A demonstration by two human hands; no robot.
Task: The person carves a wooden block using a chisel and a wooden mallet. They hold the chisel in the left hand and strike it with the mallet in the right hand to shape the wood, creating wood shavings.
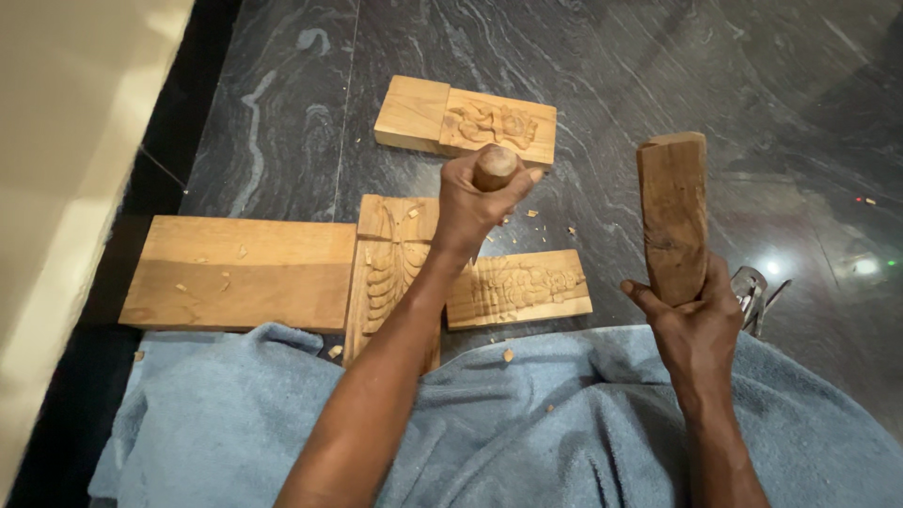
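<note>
Left hand (475, 202) is wrapped tight around a chisel handle (494, 167), above a carved wood panel (390, 273). Right hand (696, 325) holds a wooden mallet (673, 216) straight up. Two more carved blocks (466, 122) (519, 287) and a plain plank (235, 273) lie on the dark stone floor (658, 75). A blue towel (527, 423) covers the lap. Small wood chips lie around.

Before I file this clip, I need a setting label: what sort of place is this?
Probably an informal wood-carving spot on a stone floor: carved wooden panels, wood chips, and hands gripping a chisel and a wooden mallet.
</note>
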